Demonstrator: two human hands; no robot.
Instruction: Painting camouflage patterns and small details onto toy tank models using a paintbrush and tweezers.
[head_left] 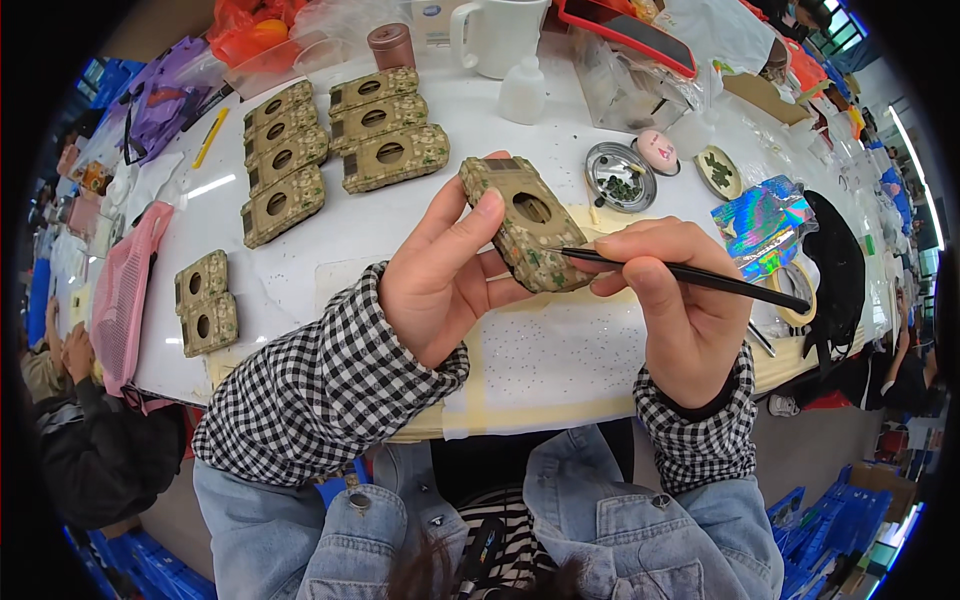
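Note:
My left hand (432, 275) is closed round a camouflage-patterned rectangular case (508, 240) with an oval opening in its face, thumb along one edge. In my right hand (690, 315) is a pair of black tweezers (745, 286), pinched between thumb and fingers. Their tip touches, or comes very close to, the case's face below the opening. Beyond my right hand stands a round metal dish (591, 180) with small dark green pieces in it. A shallow cream dish (737, 182) farther right holds more such pieces.
Similar camouflage cases (284, 207) lie in rows at left. A white pitcher (500, 40), a plastic bottle (523, 92) and a red-edged phone (630, 35) are at the back. Yellow tape (797, 315) and a black bag (838, 270) lie right; a pink mesh bag (128, 290) is left.

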